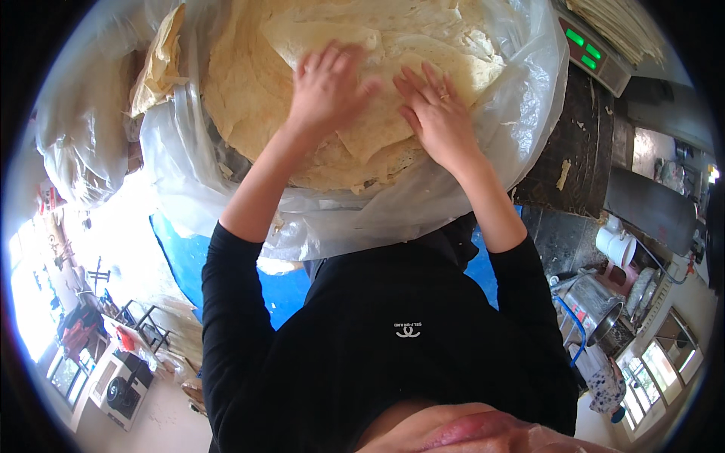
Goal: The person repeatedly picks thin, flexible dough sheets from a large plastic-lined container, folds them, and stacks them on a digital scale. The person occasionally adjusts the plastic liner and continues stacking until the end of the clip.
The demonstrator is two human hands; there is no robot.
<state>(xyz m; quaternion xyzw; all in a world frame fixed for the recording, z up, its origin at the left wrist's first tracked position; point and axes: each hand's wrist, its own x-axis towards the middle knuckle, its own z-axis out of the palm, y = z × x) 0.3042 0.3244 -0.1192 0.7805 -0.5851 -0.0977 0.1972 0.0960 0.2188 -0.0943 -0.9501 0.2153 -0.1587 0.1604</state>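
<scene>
Thin, round sheets of dry flatbread lie stacked before me on clear plastic sheeting. Paler folded pieces rest on top, one with a pointed corner towards me. My left hand is over the left part of the stack, fingers apart and blurred by motion; whether it touches the bread I cannot tell. Flat on a pale piece at the right lies my right hand, fingers spread, a ring on one. Neither hand grips anything. The far edge of the stack is cut off by the picture's rim.
A scale with a lit green display stands at the right, near a stack of thin sheets. Bread scraps lie on the dark board. At the left are a broken flatbread piece and bundled plastic.
</scene>
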